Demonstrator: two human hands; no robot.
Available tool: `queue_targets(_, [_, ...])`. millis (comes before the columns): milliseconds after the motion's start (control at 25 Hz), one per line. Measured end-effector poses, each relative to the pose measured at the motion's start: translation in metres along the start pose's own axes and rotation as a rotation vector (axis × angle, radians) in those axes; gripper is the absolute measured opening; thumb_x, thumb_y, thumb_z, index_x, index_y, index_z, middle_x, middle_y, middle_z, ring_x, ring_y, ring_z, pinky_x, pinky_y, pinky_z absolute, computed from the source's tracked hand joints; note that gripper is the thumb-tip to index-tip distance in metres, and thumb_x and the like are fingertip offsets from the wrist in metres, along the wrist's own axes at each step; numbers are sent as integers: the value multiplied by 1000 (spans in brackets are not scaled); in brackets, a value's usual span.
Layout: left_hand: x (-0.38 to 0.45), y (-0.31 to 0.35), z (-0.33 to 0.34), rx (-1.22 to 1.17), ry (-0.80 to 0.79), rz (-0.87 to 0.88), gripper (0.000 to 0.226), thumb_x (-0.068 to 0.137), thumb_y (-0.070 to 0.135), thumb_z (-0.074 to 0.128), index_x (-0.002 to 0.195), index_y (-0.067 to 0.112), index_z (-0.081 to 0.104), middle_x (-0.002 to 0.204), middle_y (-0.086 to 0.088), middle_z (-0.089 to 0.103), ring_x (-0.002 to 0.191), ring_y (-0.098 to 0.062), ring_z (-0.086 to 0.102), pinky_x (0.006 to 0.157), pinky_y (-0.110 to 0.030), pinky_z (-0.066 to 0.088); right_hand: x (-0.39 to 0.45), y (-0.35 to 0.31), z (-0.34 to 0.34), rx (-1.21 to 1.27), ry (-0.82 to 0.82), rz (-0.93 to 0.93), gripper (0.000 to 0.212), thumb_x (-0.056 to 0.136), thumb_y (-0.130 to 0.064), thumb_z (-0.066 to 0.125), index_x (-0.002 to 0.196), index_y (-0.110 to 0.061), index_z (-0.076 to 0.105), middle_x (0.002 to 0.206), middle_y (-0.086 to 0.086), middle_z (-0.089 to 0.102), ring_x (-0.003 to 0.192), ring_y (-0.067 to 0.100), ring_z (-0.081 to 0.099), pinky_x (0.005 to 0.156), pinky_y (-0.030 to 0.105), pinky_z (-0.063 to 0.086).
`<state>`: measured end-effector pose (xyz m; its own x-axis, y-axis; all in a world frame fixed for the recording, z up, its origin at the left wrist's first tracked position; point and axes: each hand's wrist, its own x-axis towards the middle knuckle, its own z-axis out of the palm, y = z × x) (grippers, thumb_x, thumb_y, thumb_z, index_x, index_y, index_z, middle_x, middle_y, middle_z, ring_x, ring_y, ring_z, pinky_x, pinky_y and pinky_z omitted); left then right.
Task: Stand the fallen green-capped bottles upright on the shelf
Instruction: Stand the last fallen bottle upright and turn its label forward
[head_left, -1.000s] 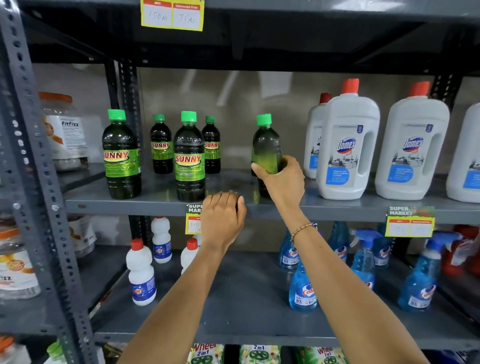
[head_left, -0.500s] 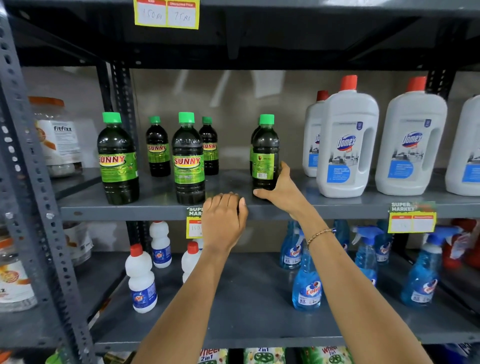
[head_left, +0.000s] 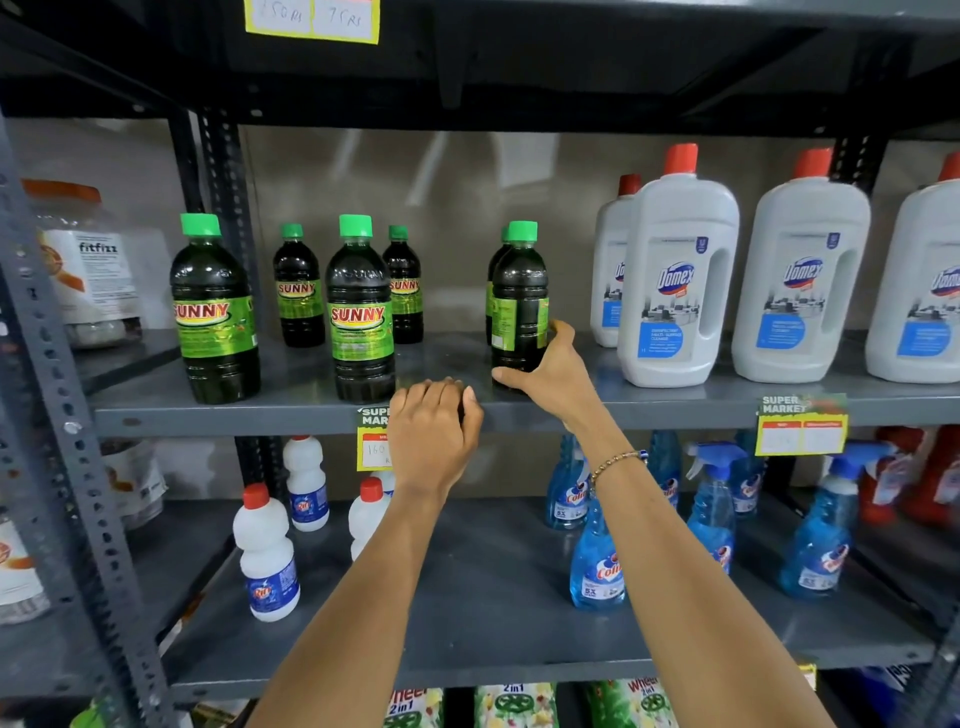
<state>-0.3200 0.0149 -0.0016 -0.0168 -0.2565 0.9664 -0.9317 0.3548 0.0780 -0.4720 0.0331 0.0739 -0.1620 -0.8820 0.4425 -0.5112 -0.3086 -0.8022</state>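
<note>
Several dark green-capped bottles stand upright on the grey middle shelf (head_left: 291, 413). Two front ones carry the SUNNY label, at the left (head_left: 214, 312) and in the middle (head_left: 360, 312), with two smaller-looking ones behind them (head_left: 298, 291) (head_left: 405, 288). My right hand (head_left: 553, 371) wraps the base of another upright green-capped bottle (head_left: 519, 296), its label turned sideways; one more stands just behind it, mostly hidden. My left hand (head_left: 434, 434) rests on the shelf's front edge, fingers curled, holding nothing.
White red-capped Domex jugs (head_left: 678, 280) stand close to the right of the held bottle. A jar (head_left: 88, 270) sits at the far left. Below are small white bottles (head_left: 265, 556) and blue spray bottles (head_left: 597, 561). Price tags (head_left: 800, 426) hang from the shelf edge.
My right hand brought the bottle from tilted and lifted to upright on the shelf, then slid down to its base. My left hand stayed on the shelf edge.
</note>
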Motion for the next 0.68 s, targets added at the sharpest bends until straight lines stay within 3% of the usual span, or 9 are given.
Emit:
queue_targets(120, [-1,0,-1,4,-4,0,31,94,25,46,82,9,70,74,-4,70,70,-23,62,72,-35,40,-2,-2,4,-15,42,-18,101,69,-28,84,144,-6,19,131,4,49,115,17,51,95,30,43])
queue_targets(240, [0,0,-4,-1,-19,1,33,94,26,44,80,10,69,72,-5,69,68,-23,61,72,-35,40,1,-4,-5,117,-32,87,93,78,-17,75,147,-6,13,112,-3,52,107,15,52,87,26,38])
queue_targets(480, [-1,-2,-1,3,-14,16,36,96,28,40,82,11,69,78,-2,70,72,-23,62,73,-34,38,0,-1,4,9,112,26,74,65,-29,86,125,-9,47,115,-1,60,104,14,57,85,25,45])
queue_targets(680, [-1,-2,-3,7,-24,24,37,96,28,39,84,11,69,79,-3,70,73,-23,62,74,-34,37,8,1,-4,24,-65,113,57,68,-20,83,119,-11,59,111,3,68,104,18,62,82,27,46])
